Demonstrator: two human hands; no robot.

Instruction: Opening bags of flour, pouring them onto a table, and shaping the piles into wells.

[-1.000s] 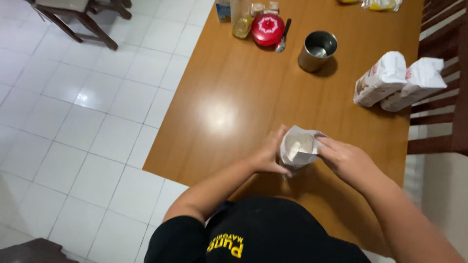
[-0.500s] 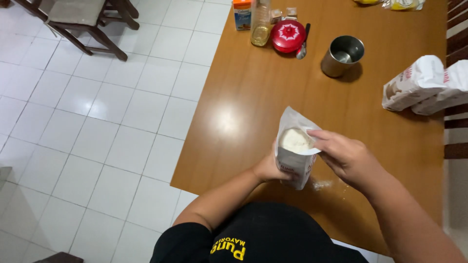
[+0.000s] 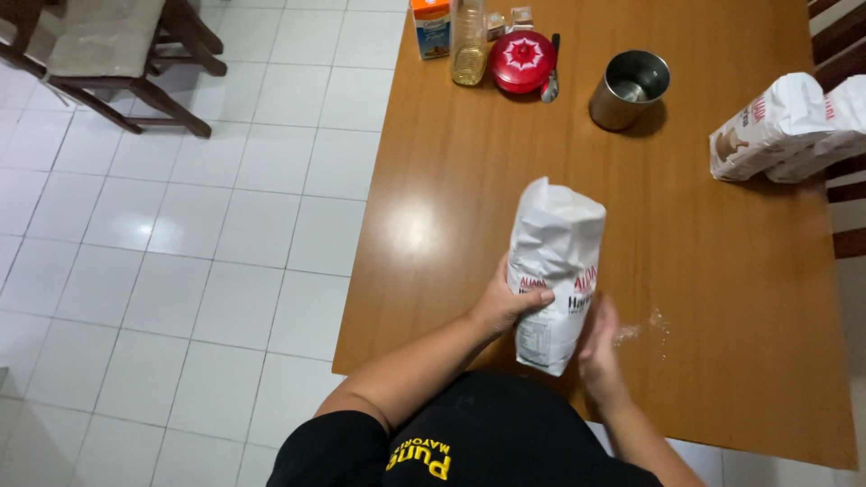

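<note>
A white paper flour bag (image 3: 555, 261) stands upright on the wooden table (image 3: 487, 153) near its front edge, its top folded over. My left hand (image 3: 507, 302) grips the bag's lower left side. My right hand (image 3: 597, 347) lies flat against the bag's lower right side, fingers straight. A little spilled white powder (image 3: 642, 326) lies on the table just right of my right hand.
At the far edge stand a steel cup (image 3: 627, 87), a red round lid (image 3: 522, 60) with a spoon (image 3: 551, 74) beside it, a bottle of yellow liquid (image 3: 469, 42) and a small carton (image 3: 432, 27). Two more flour bags (image 3: 787, 126) lie right. A chair (image 3: 108, 50) stands on the tiled floor.
The bag's open top has been folded shut and the bag now stands taller on the table. My right hand moved from the bag's mouth down to its lower side.
</note>
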